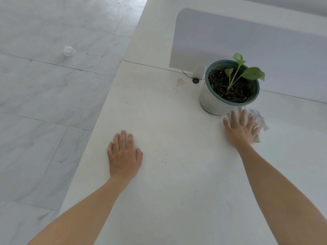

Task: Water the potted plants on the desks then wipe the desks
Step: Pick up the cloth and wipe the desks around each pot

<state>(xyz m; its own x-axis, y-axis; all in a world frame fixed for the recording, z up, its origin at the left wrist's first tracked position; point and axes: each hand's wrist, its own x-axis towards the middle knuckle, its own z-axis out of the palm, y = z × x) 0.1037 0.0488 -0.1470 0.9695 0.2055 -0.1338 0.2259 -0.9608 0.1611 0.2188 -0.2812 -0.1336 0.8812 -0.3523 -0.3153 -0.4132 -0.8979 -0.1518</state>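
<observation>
A potted plant (230, 87) with a few green leaves and dark soil stands in a white pot with a green rim, on the white desk (159, 121) by the divider. My right hand (241, 129) lies flat with spread fingers on a crumpled white cloth (260, 119), pressing it to the desk just in front of the pot. My left hand (123, 154) rests flat on the desk near its left edge, holding nothing.
A pale grey divider panel (247, 41) rises behind the pot. A small black round object (195, 80) with a thin wire and a white bracket (199, 72) sit at its base. A faint stain (179, 82) marks the desk. A crumpled clear object (68, 50) lies on the tiled floor.
</observation>
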